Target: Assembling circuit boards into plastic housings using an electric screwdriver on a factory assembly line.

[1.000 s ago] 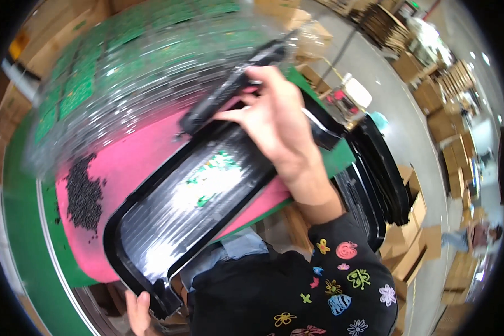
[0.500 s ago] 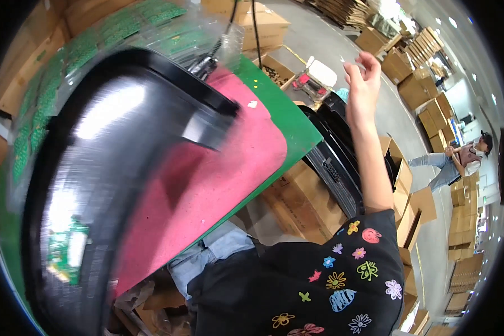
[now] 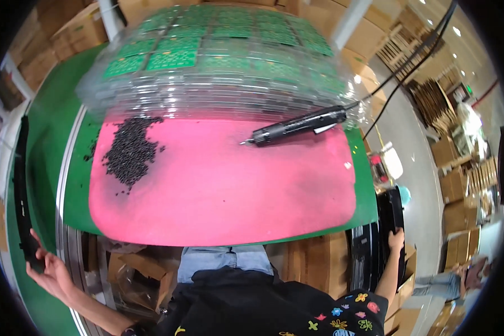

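At the far left, a long black plastic panel [image 3: 21, 196] stands on the green surface, seen edge-on. My left hand [image 3: 51, 275] is at its lower end, fingers stretched and apart, at least one seeming to touch it. Low at the right, beside the table, my right hand [image 3: 396, 241] is closed on the edge of a black plastic housing [image 3: 391, 210]. This housing leans among other long black parts [image 3: 362, 255]. A black electric screwdriver [image 3: 297, 125] lies on the pink mat [image 3: 224, 190], its bit pointing left. Left of it is a heap of small black screws [image 3: 130, 150].
Stacked clear trays of green circuit boards [image 3: 224, 61] fill the table's far side. A metal rail [image 3: 67, 168] runs along its left. An open carton [image 3: 140, 277] sits below the front edge. Cartons, a white stool [image 3: 392, 162] and another person [image 3: 459, 277] are at the right.
The glossy black panel that covered the mat's left is now at the far left. My right hand has dropped from raised to the black housings. The view has turned, showing the whole mat.
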Demonstrator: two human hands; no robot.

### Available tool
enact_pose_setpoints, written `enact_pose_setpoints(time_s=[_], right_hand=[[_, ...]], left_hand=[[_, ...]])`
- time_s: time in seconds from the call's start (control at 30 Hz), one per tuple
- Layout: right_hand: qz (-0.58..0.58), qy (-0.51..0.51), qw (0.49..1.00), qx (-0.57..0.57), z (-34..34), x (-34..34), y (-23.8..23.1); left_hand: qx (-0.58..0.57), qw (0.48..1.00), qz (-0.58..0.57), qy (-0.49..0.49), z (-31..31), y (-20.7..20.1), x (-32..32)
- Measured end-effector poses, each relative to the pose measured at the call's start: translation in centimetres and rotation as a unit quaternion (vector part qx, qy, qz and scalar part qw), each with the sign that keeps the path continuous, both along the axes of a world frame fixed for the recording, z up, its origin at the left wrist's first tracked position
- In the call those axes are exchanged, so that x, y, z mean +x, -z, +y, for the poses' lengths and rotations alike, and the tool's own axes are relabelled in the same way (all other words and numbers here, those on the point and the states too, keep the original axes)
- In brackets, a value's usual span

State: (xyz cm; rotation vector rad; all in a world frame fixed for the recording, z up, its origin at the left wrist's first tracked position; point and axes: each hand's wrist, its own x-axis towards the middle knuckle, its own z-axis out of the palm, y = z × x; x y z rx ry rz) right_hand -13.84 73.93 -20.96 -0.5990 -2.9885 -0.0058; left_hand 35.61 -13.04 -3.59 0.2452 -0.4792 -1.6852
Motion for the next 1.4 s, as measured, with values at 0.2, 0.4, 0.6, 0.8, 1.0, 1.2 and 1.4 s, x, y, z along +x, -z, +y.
enact_pose_setpoints(time_s=[0.2, 0.4, 0.6, 0.8, 1.0, 1.2, 1.4], right_hand=[[0.007, -0.004, 0.996, 0.087, -1.8, 1.0, -0.6], [0.07, 0.018, 0.975, 0.21, -4.2, 2.4, -4.0], [0.314, -0.211, 0.91, 0.168, -8.3, 2.1, -12.5], [0.269, -0.41, 0.871, 0.014, -25.9, 8.2, -21.7], [0.041, -0.737, 0.663, 0.123, -39.8, 11.2, -22.4], [0.005, -0.816, 0.572, -0.084, -50.6, 8.3, -24.3], [0.228, -0.806, 0.54, -0.089, -65.8, 0.6, -27.7]], left_hand=[[-0.04, 0.999, 0.013, -0.017, -8.9, 6.6, 5.7], [-0.014, 0.969, -0.037, 0.245, -10.6, 3.6, 1.2], [-0.247, 0.9, -0.292, 0.211, -5.5, -0.8, -11.7], [-0.476, 0.733, -0.373, 0.311, 7.2, -6.3, -27.4], [-0.677, 0.562, -0.408, 0.243, 10.6, -6.1, -33.2], [-0.68, 0.494, -0.465, 0.278, 6.7, -0.9, -33.4], [-0.674, 0.549, -0.409, 0.277, 6.3, -0.1, -33.5]])
